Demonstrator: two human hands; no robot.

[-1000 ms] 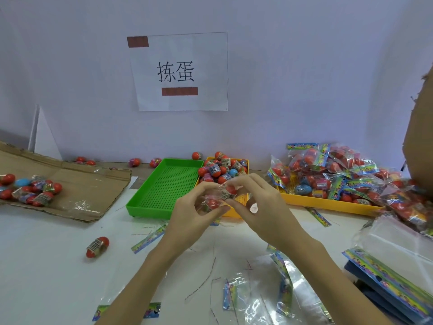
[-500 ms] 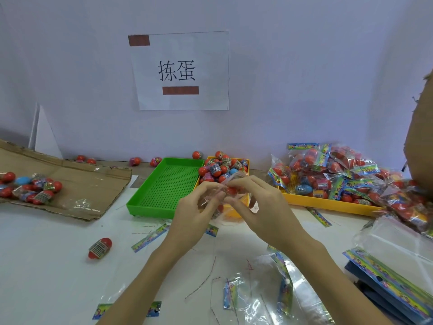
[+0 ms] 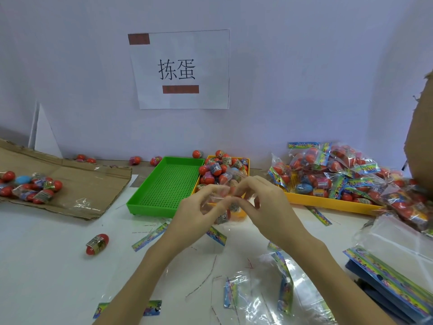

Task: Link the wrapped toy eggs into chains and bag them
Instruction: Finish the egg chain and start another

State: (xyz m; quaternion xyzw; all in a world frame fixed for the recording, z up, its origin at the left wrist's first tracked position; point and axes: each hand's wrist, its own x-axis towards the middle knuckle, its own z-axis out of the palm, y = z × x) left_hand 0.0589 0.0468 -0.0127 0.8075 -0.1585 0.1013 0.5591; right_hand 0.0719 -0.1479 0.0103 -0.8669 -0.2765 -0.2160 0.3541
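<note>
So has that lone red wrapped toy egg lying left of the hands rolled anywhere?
No. The lone red wrapped toy egg lies at the same spot, short of the green plastic tray's near left corner.

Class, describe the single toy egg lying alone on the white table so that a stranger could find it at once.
Start at the green tray in the middle of the white table. Look nearer and to its left: one red egg with a printed band lies on its side. Unlike the eggs heaped on the cardboard, it lies alone.
</note>
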